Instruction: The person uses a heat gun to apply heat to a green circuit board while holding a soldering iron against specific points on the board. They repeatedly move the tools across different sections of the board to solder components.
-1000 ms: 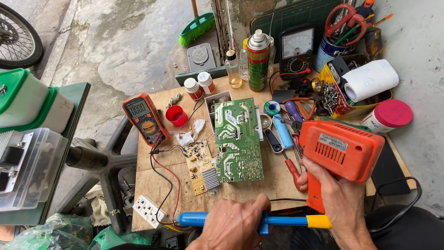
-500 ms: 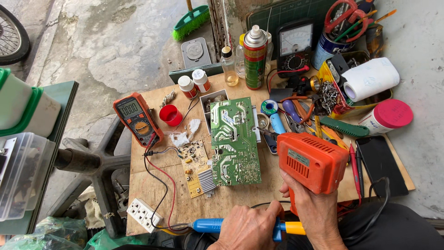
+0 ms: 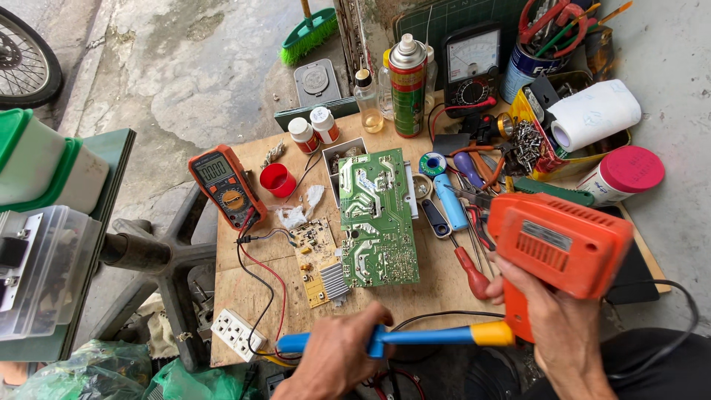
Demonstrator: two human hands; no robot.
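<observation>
My right hand (image 3: 552, 318) grips the handle of an orange pistol-shaped power tool (image 3: 559, 244), held above the right side of a wooden work board (image 3: 244, 289). Closed around a blue-handled tool with a yellow end (image 3: 422, 337), my left hand (image 3: 337, 363) holds it level along the board's near edge. The yellow end touches the orange tool's handle. A green circuit board (image 3: 376, 218) lies flat in the middle, just beyond both hands. A small yellow circuit board with a finned heatsink (image 3: 318, 259) sits at its left.
An orange multimeter (image 3: 226, 189) with red and black leads, a red cap (image 3: 280, 180) and a white socket block (image 3: 238, 333) lie on the left. Behind stand a spray can (image 3: 407, 85), an analog meter (image 3: 470, 67), a paper roll (image 3: 596, 115) and a pink-lidded jar (image 3: 622, 174). A red screwdriver (image 3: 470, 270) lies near my right hand.
The orange tool swung left towards the green board, then back to the right. My left hand slid a little left along the near edge with the blue-handled tool.
</observation>
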